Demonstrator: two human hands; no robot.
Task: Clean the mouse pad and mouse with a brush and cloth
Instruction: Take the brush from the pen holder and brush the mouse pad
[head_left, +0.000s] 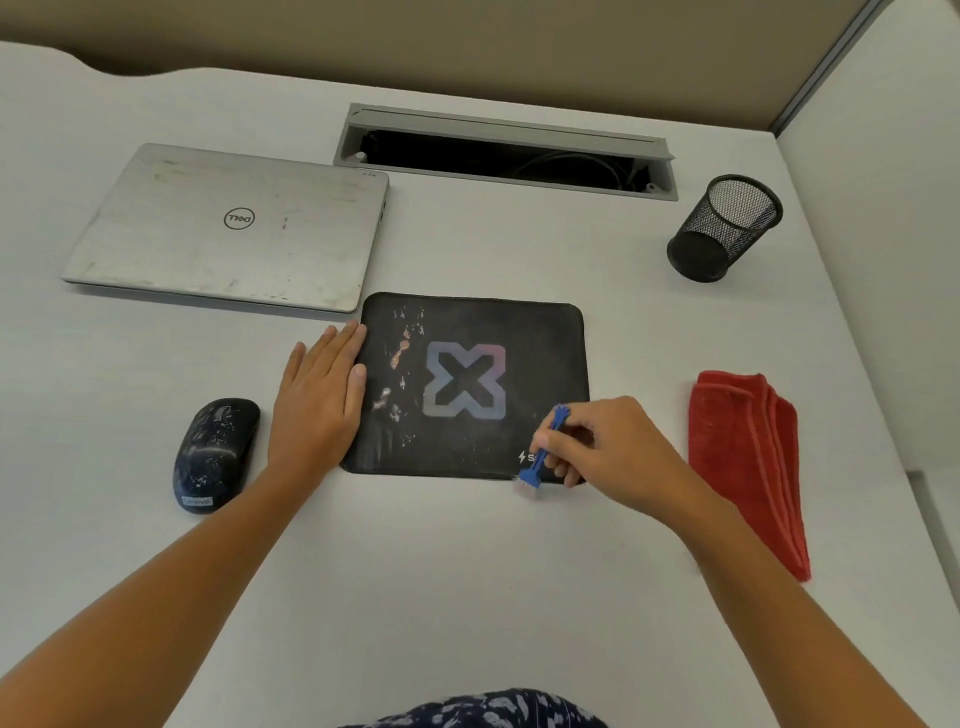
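Note:
A black mouse pad (467, 332) with a purple X logo lies at the desk's middle, with pale smears and specks on its left part. My left hand (319, 400) rests flat on the desk, fingers apart, pressing the pad's left edge. My right hand (608, 452) grips a small blue brush (543, 452) whose white bristles sit at the pad's near right corner. A black mouse (215, 454), speckled with white dirt, lies left of my left hand. A folded red cloth (748, 462) lies to the right of the pad.
A closed silver laptop (228, 228) lies behind the pad on the left. An open grey cable tray (504, 150) is sunk in the desk at the back. A black mesh pen cup (724, 228) stands at the back right. A partition wall (883, 156) bounds the right side.

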